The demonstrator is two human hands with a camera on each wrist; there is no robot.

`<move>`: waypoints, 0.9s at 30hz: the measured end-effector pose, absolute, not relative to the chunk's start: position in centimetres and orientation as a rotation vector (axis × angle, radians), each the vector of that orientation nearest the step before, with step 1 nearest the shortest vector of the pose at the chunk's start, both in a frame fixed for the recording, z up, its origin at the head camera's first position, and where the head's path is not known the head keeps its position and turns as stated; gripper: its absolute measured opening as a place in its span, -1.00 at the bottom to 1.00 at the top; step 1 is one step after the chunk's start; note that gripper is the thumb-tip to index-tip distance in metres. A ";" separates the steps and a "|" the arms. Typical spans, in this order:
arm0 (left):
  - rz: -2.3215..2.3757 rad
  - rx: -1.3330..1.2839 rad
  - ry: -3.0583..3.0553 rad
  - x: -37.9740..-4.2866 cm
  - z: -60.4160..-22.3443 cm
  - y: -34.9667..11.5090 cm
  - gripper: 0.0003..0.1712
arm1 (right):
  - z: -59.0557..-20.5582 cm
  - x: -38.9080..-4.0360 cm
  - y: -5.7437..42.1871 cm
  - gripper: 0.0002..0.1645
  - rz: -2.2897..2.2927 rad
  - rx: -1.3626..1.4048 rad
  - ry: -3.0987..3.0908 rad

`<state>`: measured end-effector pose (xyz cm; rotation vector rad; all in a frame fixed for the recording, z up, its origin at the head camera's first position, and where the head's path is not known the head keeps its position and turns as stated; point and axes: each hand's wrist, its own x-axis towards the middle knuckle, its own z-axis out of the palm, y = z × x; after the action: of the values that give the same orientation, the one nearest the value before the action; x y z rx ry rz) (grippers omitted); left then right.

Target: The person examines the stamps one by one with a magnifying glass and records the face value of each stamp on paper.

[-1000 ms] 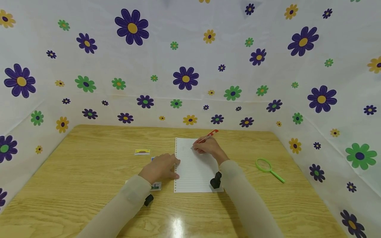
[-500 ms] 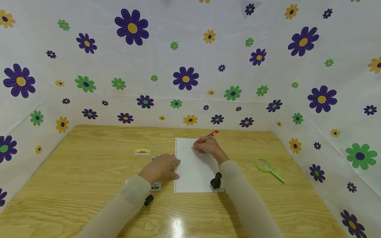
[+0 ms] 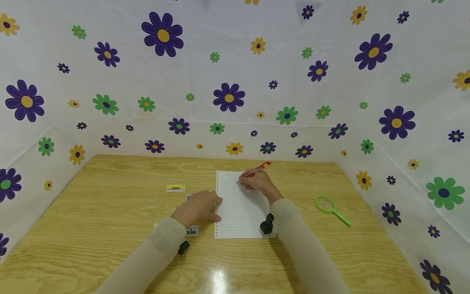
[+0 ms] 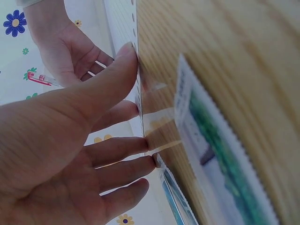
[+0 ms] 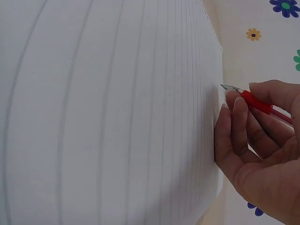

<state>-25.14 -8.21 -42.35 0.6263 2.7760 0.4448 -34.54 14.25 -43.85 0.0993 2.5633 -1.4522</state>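
A sheet of lined paper (image 3: 242, 216) with punched holes along its left side lies on the table, faint marks near its top. My right hand (image 3: 258, 181) pinches a red pen (image 3: 262, 165) between thumb and fingers and rests on the upper part of the sheet. In the right wrist view the tip of the pen (image 5: 255, 102) is close to the paper (image 5: 117, 117). With fingers spread and nearly straight, my left hand (image 3: 200, 207) touches the sheet's left edge. The left wrist view has the thumb of the left hand (image 4: 79, 126) at the holed edge.
Stamp-like picture cards lie left of the paper: a yellow card (image 3: 175, 188), a blue-edged card (image 3: 189, 197) mostly behind the left hand, and a green card (image 3: 192, 230) by the left wrist. A green magnifying glass (image 3: 333, 210) lies to the right. Flowered cloth (image 3: 235, 81) surrounds the wooden table.
The pen and right hand have shifted very slightly to the right, and the faint marks near the top of the paper look a little different. My left hand has stayed in place.
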 end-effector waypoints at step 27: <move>0.420 0.655 2.775 -25.2 -42.6 -8.2 -0.29 | -44.1 -34.7 14.5 -0.76 -1.474 0.111 2.553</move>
<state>-25.19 -8.21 -42.57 0.6548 2.7752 0.4198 -34.70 14.47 -44.06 0.1111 2.5525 -1.4743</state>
